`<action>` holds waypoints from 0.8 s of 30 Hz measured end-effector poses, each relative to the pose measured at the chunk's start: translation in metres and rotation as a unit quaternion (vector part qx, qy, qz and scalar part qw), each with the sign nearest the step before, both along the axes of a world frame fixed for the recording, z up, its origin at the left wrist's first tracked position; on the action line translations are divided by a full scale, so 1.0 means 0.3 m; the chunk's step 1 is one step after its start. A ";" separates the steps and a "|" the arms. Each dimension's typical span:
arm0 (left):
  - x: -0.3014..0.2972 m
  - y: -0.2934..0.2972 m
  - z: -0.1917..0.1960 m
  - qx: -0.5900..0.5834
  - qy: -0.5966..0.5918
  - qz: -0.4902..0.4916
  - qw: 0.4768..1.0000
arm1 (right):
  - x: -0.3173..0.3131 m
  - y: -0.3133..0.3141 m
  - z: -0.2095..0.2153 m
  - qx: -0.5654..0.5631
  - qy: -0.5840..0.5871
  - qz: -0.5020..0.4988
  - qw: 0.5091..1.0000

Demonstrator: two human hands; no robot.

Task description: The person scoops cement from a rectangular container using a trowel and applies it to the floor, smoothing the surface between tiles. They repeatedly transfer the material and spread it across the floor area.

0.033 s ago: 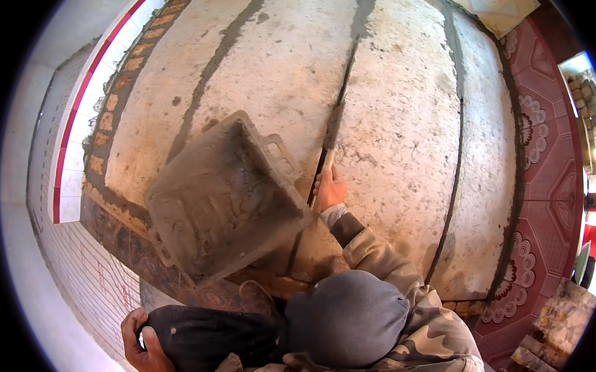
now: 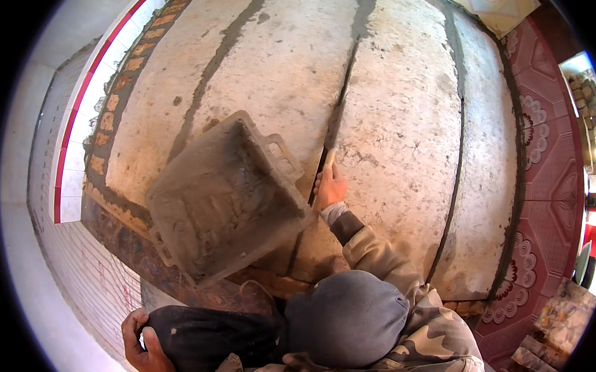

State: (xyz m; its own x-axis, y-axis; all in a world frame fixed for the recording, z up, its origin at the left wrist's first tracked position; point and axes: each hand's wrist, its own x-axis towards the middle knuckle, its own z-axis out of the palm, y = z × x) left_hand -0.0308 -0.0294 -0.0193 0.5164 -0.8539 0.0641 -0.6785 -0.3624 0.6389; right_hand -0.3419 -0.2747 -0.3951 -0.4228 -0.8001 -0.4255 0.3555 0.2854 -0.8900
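My right hand (image 2: 331, 189) is closed round the pale handle (image 2: 329, 159) of a narrow trowel. Its dark, thin blade (image 2: 335, 120) lies along the joint between two pale concrete slabs (image 2: 398, 130); where blade and mortar meet is hard to make out. Just left of this hand stands a rectangular grey mortar tub (image 2: 225, 203), turned at an angle, with wet mortar smeared over its inside and a loop handle on the far right side. At the lower left, my left hand (image 2: 146, 347) rests on my dark-clothed knee, fingers apart and holding nothing.
Grey mortar fills the far part of the middle joint (image 2: 364, 11) and the left joint (image 2: 213, 71). A brick edge (image 2: 106, 120) and white tiles with a red strip border the left. Red patterned panels (image 2: 541, 188) run along the right. Patterned boards (image 2: 556, 323) lie at the lower right.
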 end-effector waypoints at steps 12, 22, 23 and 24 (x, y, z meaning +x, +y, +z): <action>-0.055 -0.101 0.000 0.033 -0.028 -0.037 0.998 | 0.024 0.030 -0.064 -0.046 -0.002 0.024 0.999; -0.032 -0.103 -0.011 0.029 -0.026 -0.027 0.999 | -0.063 -0.172 -0.002 -0.062 -0.032 0.022 0.997; -0.031 -0.100 -0.011 0.034 -0.025 -0.023 0.999 | -0.066 -0.217 -0.031 -0.058 -0.021 0.025 0.998; -0.033 -0.109 -0.019 0.035 -0.021 -0.023 0.999 | -0.080 -0.272 -0.074 -0.058 0.034 0.010 0.998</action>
